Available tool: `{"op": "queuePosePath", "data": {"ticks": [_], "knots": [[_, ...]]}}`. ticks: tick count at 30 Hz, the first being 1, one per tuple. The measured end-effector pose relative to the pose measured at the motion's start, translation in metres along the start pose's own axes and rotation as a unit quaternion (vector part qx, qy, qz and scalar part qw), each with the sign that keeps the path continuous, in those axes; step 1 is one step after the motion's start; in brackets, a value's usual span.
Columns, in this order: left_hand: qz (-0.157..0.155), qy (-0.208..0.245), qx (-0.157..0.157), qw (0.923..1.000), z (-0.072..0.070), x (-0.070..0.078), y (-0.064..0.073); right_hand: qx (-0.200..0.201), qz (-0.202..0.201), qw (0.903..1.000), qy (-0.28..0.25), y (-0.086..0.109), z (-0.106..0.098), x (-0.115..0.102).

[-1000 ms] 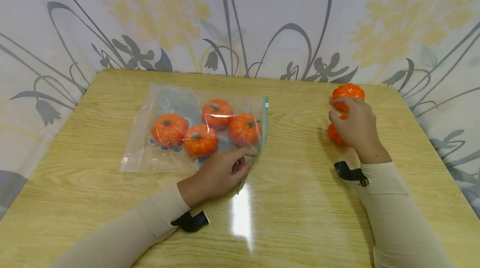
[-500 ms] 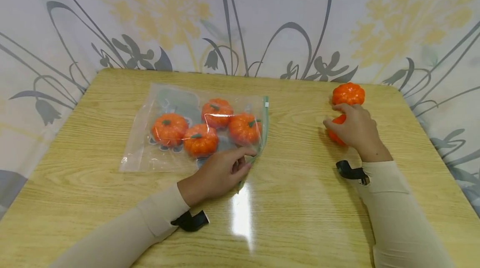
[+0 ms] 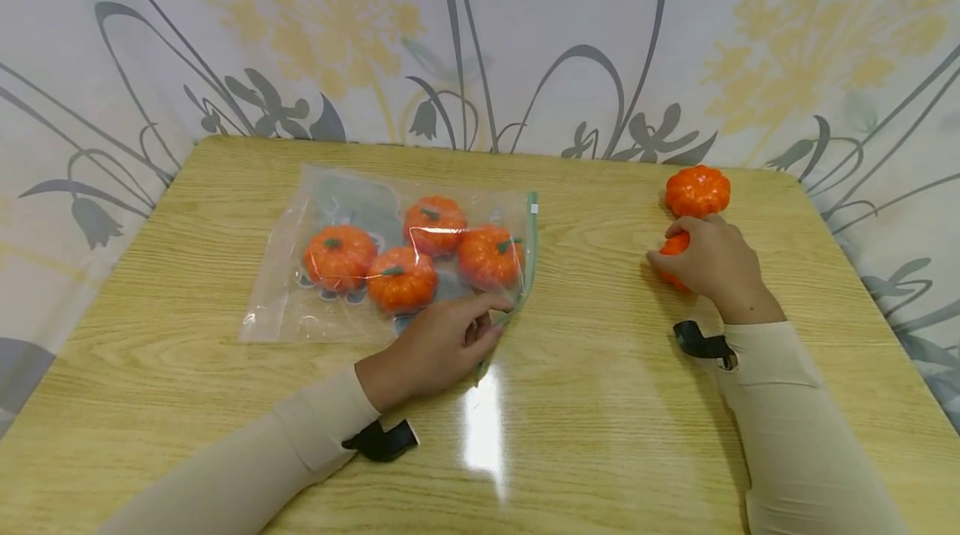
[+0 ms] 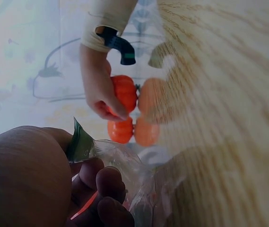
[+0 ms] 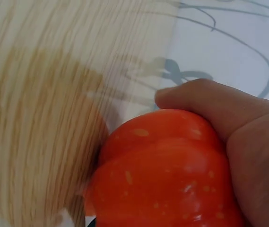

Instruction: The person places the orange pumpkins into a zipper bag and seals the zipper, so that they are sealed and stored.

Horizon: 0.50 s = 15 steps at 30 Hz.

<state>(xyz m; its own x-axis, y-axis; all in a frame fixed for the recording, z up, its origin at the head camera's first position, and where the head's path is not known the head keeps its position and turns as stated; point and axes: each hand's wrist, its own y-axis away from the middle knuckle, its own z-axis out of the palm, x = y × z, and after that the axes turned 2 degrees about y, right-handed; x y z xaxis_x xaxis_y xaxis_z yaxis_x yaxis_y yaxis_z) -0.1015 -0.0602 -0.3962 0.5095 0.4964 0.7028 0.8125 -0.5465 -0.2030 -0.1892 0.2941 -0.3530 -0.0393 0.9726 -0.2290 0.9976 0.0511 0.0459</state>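
My left hand (image 3: 442, 343) pinches the green zip edge at the near right corner of a clear zip bag (image 3: 273, 306). Inside the bag lie several small orange toy pumpkins (image 3: 339, 258) with green stems. On the right of the table, my right hand (image 3: 716, 264) grips an orange pumpkin (image 3: 673, 247) from above, thumb on one side and fingers on the other. In the right wrist view this pumpkin (image 5: 167, 170) fills the lower middle, close against the tabletop. Just beyond it sits a second loose pumpkin (image 3: 697, 190).
Both hands work over a glossy wood-grain table (image 3: 585, 435). A patterned cloth (image 3: 525, 35) with grey and yellow flowers hangs behind it and along the sides. A white slider (image 3: 534, 208) sits at the far end of the bag's green zip.
My right hand has drawn back from the far pumpkin to the nearer one, and its fingers have closed round it. The left hand and the bag have stayed in place.
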Motion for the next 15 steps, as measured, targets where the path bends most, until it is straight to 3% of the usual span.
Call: {"op": "queuePosePath", "data": {"ticks": [5,11,15], "knots": [[0.0,0.001,-0.002,1.0,-0.001,0.001,0.0,0.026,-0.013,0.9986,-0.044,-0.001,0.002,-0.006],[0.005,-0.002,-0.001,1.0,-0.001,0.002,0.0,0.038,-0.001,0.9918,-0.122,-0.003,0.002,-0.019],[0.0,-0.002,-0.002,1.0,-0.001,0.001,0.0,0.045,-0.015,0.9888,-0.141,-0.003,0.005,-0.025]]}}
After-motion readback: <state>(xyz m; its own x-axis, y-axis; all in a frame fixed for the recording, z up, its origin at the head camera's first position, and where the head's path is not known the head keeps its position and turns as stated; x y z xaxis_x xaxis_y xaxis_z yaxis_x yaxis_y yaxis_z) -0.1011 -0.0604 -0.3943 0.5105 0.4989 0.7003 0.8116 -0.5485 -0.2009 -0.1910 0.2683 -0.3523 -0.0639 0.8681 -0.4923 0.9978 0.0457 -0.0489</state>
